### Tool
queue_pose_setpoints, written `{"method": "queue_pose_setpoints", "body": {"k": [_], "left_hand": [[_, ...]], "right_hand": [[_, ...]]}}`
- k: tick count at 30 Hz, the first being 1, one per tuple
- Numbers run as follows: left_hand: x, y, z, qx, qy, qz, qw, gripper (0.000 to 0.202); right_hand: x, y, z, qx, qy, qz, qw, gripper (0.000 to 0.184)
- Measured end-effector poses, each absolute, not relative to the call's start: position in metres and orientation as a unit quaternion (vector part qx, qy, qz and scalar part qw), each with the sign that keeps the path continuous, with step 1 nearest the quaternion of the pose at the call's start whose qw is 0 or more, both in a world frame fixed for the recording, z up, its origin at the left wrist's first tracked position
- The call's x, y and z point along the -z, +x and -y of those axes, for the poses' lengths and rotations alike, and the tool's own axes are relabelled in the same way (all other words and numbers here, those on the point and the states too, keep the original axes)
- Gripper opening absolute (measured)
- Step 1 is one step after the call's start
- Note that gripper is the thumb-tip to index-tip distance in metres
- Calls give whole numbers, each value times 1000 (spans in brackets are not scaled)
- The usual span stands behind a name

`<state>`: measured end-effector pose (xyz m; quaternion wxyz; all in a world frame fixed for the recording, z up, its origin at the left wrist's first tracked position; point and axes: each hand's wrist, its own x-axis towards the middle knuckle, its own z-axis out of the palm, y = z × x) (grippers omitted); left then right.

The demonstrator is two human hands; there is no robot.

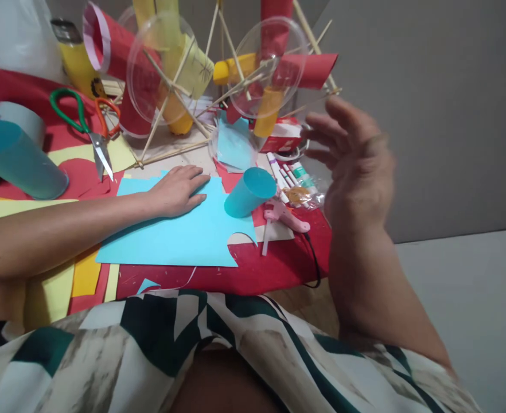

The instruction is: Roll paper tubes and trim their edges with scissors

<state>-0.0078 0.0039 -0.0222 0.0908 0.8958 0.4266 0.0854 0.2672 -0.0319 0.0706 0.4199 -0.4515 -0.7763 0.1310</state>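
Note:
My left hand (179, 191) lies flat on a sheet of light blue paper (167, 241), its fingers stretched out and nothing held. A curved piece is cut from the sheet's right edge. Just right of that hand a blue paper tube (249, 192) stands tilted on the sheet. Raised at the right, my right hand (358, 155) has loosely bent fingers apart, slightly blurred, with nothing seen in them. Its fingertips are nearest to a structure of wooden sticks (154, 135) with clear plastic discs (162, 69) and red paper tubes (308, 70); I cannot tell whether they touch it.
A pink glue gun (285, 217) with a cord lies at the right table edge, near several markers (281, 175). Green-handled scissors (100, 155) and orange-handled scissors (106, 115) lie left. Blue tubes (24, 160) stand at far left. A yellow bottle (78, 63) is behind.

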Motion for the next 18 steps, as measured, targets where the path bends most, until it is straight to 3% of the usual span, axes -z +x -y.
{"method": "queue_pose_setpoints", "body": {"k": [1,2,5,8,11,16,18], "left_hand": [[19,-8,-5,-81,893,-434,92,58],[16,-8,-6,-77,889,-442,89,60],[3,-6,-11,-57,878,-470,75,66],[-10,-3,-17,-27,855,-510,96,71],[-18,0,-23,-69,808,-549,205,65],[-31,-4,-26,-159,719,-542,406,26],[-38,-12,-24,-154,697,-529,459,26]], "right_hand": [[-68,271,39,-169,-443,720,507,61],[-64,275,46,-222,-446,693,521,52],[-44,285,70,-323,-494,616,523,42],[-24,293,89,-399,-519,578,487,45],[-11,296,103,-436,-530,557,468,49],[-3,291,117,-480,-517,522,480,46],[-2,287,121,-495,-507,513,485,44]]}}
